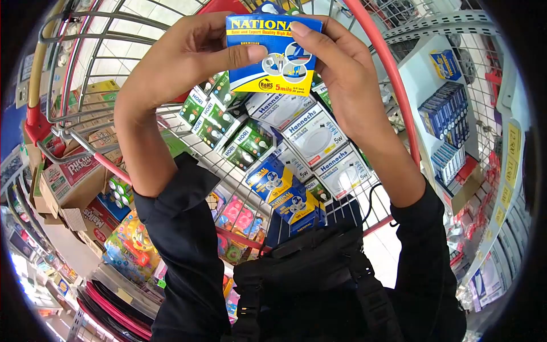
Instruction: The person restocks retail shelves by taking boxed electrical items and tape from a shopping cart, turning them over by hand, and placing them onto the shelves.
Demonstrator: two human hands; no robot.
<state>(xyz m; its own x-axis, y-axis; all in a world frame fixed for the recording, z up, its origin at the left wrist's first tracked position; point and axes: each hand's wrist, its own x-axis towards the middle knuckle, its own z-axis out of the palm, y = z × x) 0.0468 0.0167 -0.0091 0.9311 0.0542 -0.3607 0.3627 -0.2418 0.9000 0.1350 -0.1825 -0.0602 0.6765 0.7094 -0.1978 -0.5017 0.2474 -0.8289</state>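
A blue and yellow National box (248,73) is held up at the top centre, above a shopping cart. My left hand (191,60) grips its left side, thumb across the front and the other fingers behind it. On the right side, my right hand (345,68) holds the same box, its thumb on the upper front. Below, inside the cart, lie green Hori bulb boxes (249,142), white Hannochs boxes (314,137) and more National boxes (273,181) near the cart's close end.
Red and metal rails of the cart (393,74) surround the goods. Open cardboard cartons (74,171) stand at the left. A shelf at the right bears stacked blue packs (445,114) and a yellow price strip (506,176).
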